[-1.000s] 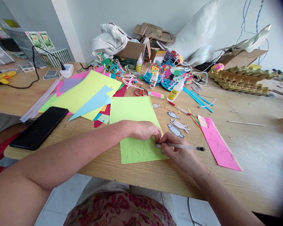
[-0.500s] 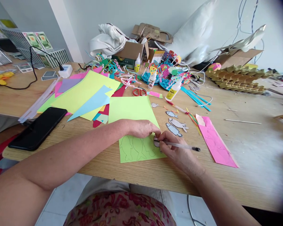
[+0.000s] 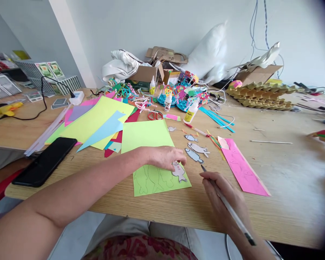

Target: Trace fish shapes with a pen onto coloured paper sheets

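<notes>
A light green paper sheet (image 3: 148, 135) lies in front of me with pencil-thin fish outlines along its near edge. On its near right corner rests a white paper fish cutout (image 3: 179, 172). My left hand (image 3: 166, 157) is closed at the top of that cutout, curled fingers and thumb on its head end. To the right, over bare wood, my right hand (image 3: 223, 198) grips a pen (image 3: 230, 209), tip pointing up-left and off the sheet. Several other paper fish cutouts (image 3: 194, 155) lie between the sheet and a pink paper strip (image 3: 243, 166).
Coloured paper sheets (image 3: 97, 115) and a black phone (image 3: 44, 160) lie left. Behind are red-handled scissors (image 3: 155, 115), a glue bottle (image 3: 191, 112), decorated crafts and boxes (image 3: 143, 74). Egg trays (image 3: 260, 95) stand back right. Another person's hand (image 3: 315, 135) shows at far right.
My right hand has drawn the pen off the fish cutout, back and to the right. The left hand stays at the cutout, now more fully visible. The view has tilted up slightly.
</notes>
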`<state>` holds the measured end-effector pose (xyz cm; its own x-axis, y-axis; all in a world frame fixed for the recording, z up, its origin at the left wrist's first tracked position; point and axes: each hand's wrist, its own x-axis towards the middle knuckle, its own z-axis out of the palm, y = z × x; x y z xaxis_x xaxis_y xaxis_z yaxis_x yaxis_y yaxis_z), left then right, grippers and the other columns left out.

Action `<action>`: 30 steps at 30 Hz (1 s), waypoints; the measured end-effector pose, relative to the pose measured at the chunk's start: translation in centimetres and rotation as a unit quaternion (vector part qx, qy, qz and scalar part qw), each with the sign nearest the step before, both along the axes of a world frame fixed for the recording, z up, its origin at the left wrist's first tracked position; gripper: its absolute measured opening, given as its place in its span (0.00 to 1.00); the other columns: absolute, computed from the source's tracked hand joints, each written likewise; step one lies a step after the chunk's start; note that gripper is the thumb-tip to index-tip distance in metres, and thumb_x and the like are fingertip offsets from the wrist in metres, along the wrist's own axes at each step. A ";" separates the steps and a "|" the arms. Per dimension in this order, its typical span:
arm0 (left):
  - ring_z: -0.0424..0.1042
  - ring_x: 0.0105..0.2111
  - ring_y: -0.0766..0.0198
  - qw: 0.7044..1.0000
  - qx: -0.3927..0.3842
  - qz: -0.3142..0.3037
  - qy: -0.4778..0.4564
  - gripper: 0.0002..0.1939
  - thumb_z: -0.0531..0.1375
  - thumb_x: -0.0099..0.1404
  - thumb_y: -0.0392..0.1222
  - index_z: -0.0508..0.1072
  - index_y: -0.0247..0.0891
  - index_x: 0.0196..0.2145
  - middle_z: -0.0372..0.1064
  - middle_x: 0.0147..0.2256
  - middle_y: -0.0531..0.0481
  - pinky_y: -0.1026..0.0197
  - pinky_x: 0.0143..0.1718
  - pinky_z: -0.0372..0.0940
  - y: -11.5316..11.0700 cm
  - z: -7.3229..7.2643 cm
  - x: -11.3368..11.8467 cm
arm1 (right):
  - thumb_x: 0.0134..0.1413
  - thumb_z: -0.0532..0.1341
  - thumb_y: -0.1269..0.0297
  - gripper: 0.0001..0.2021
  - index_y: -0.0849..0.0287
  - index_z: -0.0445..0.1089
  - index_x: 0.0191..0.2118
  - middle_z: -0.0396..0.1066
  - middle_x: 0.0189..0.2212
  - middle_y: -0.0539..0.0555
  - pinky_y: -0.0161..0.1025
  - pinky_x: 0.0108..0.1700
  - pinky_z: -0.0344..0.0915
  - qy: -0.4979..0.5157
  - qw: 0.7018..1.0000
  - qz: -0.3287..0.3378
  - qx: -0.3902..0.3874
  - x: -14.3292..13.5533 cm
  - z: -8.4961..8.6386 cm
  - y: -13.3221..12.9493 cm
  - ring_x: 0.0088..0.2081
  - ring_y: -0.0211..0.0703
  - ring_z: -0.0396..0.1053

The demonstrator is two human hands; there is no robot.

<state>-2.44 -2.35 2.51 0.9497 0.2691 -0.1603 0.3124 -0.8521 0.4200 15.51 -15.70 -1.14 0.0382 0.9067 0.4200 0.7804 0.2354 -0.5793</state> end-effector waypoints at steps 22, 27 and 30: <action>0.64 0.24 0.71 0.954 -0.256 0.146 -0.049 0.09 0.49 0.60 0.30 0.62 0.37 0.39 0.59 0.27 0.56 0.67 0.28 0.59 4.0 3.9 1.6 | 0.54 0.53 0.62 0.08 0.54 0.66 0.39 0.74 0.30 0.50 0.31 0.32 0.67 0.102 0.991 -0.082 -0.010 0.7 -2.1 -1.5 0.31 0.39 0.73; 0.64 0.22 0.73 0.932 -0.296 0.188 -0.092 0.18 0.48 0.57 0.24 0.65 0.35 0.44 0.60 0.24 0.57 0.69 0.25 0.61 4.8 2.2 4.5 | 0.55 0.52 0.63 0.08 0.53 0.66 0.39 0.72 0.33 0.52 0.35 0.36 0.67 0.075 0.994 -0.075 0.001 0.0 -1.8 -2.1 0.34 0.40 0.72; 0.64 0.21 0.75 0.920 -0.291 0.237 -0.113 0.20 0.48 0.56 0.23 0.67 0.35 0.44 0.62 0.24 0.56 0.71 0.25 0.61 5.4 0.9 6.2 | 0.57 0.52 0.64 0.08 0.53 0.65 0.40 0.71 0.33 0.52 0.34 0.35 0.67 0.052 0.997 -0.050 0.006 0.1 -1.9 -2.4 0.33 0.39 0.71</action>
